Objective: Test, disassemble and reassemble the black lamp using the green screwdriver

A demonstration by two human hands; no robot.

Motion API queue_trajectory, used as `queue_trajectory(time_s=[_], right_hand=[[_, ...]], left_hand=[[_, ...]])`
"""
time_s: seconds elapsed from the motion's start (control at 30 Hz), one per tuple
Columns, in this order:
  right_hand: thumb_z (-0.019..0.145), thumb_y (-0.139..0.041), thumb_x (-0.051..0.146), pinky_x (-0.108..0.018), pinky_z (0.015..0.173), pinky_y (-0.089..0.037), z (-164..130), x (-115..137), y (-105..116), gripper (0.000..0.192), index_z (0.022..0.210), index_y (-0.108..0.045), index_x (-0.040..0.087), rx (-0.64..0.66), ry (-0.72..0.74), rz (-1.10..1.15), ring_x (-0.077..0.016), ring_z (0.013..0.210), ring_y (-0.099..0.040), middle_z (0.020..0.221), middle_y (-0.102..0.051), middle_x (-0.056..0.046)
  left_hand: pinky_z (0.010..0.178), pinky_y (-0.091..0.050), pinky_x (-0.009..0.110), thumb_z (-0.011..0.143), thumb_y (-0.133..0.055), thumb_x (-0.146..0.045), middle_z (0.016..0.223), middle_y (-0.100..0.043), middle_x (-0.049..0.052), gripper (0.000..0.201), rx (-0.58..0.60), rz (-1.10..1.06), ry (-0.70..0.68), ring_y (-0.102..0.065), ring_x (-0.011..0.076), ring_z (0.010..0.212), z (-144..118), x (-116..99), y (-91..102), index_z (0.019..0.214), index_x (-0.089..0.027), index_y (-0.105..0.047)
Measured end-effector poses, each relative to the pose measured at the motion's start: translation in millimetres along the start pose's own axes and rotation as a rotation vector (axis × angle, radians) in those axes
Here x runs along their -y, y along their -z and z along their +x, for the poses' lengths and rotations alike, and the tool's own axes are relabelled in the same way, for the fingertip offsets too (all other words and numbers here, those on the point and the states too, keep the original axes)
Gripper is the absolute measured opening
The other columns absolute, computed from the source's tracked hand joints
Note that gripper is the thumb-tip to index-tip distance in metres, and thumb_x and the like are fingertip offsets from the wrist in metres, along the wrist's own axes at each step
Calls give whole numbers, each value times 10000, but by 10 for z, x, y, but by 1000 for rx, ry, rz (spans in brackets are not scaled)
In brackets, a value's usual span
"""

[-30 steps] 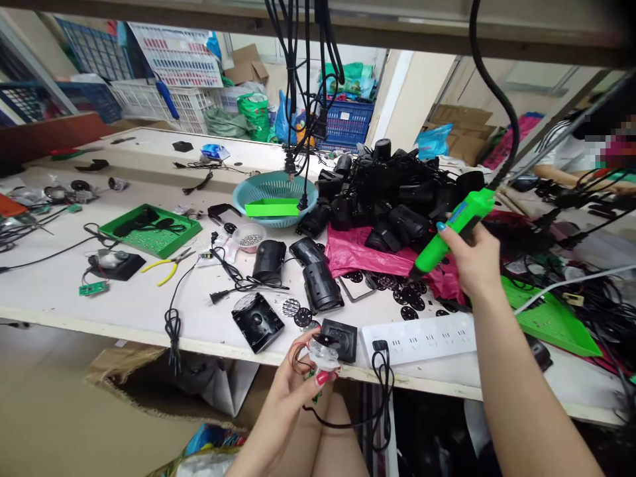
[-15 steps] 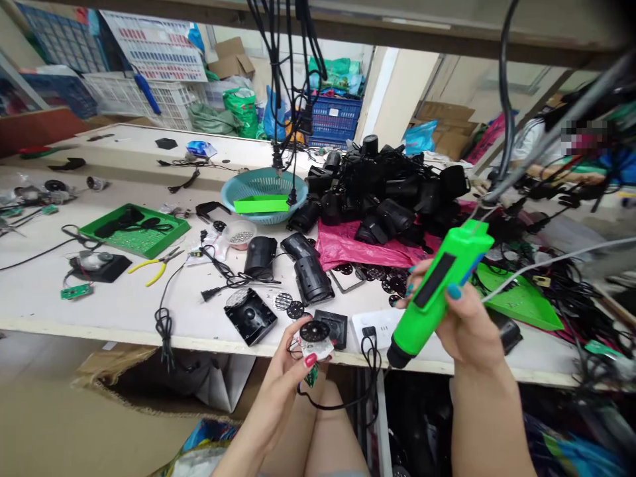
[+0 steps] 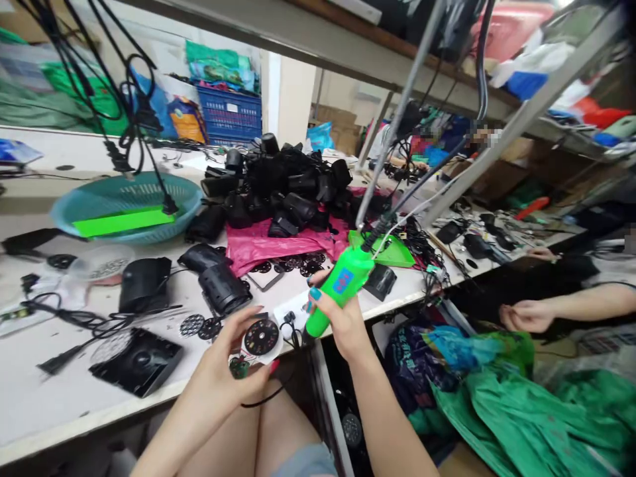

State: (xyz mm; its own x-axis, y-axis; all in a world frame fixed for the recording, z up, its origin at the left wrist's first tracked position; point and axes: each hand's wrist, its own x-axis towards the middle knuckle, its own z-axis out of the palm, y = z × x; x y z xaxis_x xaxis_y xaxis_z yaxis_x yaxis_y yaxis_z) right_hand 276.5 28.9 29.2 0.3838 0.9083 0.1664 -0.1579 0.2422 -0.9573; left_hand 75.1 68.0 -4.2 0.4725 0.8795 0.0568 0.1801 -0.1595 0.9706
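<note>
My left hand point(image 3: 224, 361) is closed around a small white assembly topped by a black disc point(image 3: 262, 336) that has a ring of small marks. A green circuit board point(image 3: 239, 368) and thin wires hang from it under my fingers. My right hand point(image 3: 345, 324) grips a bright green electric screwdriver point(image 3: 355, 265), its cord at the upper end and its lower end pointing down-left. The screwdriver's tip cannot be made out; the tool is apart from the disc. Just behind my hands lie a white power strip point(image 3: 293, 308) and a black plug point(image 3: 289, 319).
Black housings point(image 3: 278, 175) are heaped on pink plastic point(image 3: 258, 245). A blue basket point(image 3: 183, 228) holds a green tray. An open black housing point(image 3: 134, 361) lies front left. Another person's hand point(image 3: 529, 317) shows at the right, above green bags point(image 3: 527, 404). Cables hang overhead.
The view has turned right, so the bench things shift left. The black disc now faces me more directly. The screwdriver has come closer to my left hand and shows its blue panel.
</note>
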Motion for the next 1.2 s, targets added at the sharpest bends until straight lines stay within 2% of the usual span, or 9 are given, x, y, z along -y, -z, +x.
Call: queue_trajectory(time_s=[0.13,0.27,0.4,0.47,0.57,0.7,0.8,0.9,1.2], right_hand=[[789,-745,391,-281,708,-474,268,8,78,271,971,-639,220,-107,101,-77,-137,698,-570,764,-605,30],[809,-731,401,-288,688,-488,404,17,157,249,951,-640,218,-103,135,-103,-140,671,-583,754,-620,25],[807,-727,354,-293,611,-508,266,-15,206,205,916,-657,195,-15,122,-99,-150,590,-612,675,-616,24],[803,-720,345,-297,580,-518,149,-31,204,198,905,-651,190,-10,134,-60,-153,559,-617,644,-592,34],[824,-682,365,-270,527,-499,-31,28,150,197,930,-615,213,-90,175,49,-120,499,-571,621,-542,66],[820,-641,408,-218,455,-431,-211,323,35,199,905,-579,238,-244,284,285,-80,423,-449,560,-473,94],[791,-663,418,-219,419,-395,-292,567,-52,217,845,-588,222,-225,336,436,-84,401,-424,544,-472,79],[826,-632,422,-229,431,-402,-363,666,-162,211,863,-614,215,-160,355,467,-88,408,-447,564,-491,65],[865,-564,403,-249,430,-394,-407,503,-375,192,891,-618,221,-90,343,455,-100,420,-458,582,-493,57]], left_hand=[[923,-531,301,665,-753,-251,1291,-667,84,757,36,91,-35,-654,285,1138,-11,-8,-17,1393,-255,-545],[817,-558,279,681,-729,-263,1070,-705,60,480,90,258,-153,-686,279,992,-51,-16,22,1161,-266,-718],[726,-551,260,720,-741,-291,929,-690,35,274,171,284,-143,-684,238,832,-62,4,60,992,-260,-737],[725,-551,267,729,-765,-307,932,-694,43,268,197,177,-53,-681,232,815,-69,9,36,987,-244,-732],[794,-544,269,703,-830,-326,972,-705,63,371,187,-169,86,-675,237,900,-119,28,-75,1043,-220,-726],[745,-553,265,680,-865,-446,961,-703,74,503,176,-732,276,-669,202,820,-260,141,-294,1087,-190,-716],[772,-579,304,695,-857,-460,1017,-701,106,519,147,-1002,343,-683,223,856,-374,226,-428,1104,-169,-725],[757,-580,272,745,-834,-406,1017,-712,119,506,111,-1096,354,-691,213,859,-458,250,-493,1177,-172,-717],[815,-613,348,715,-858,-404,1012,-705,104,510,138,-1150,320,-672,215,884,-516,252,-396,1149,-169,-729]])
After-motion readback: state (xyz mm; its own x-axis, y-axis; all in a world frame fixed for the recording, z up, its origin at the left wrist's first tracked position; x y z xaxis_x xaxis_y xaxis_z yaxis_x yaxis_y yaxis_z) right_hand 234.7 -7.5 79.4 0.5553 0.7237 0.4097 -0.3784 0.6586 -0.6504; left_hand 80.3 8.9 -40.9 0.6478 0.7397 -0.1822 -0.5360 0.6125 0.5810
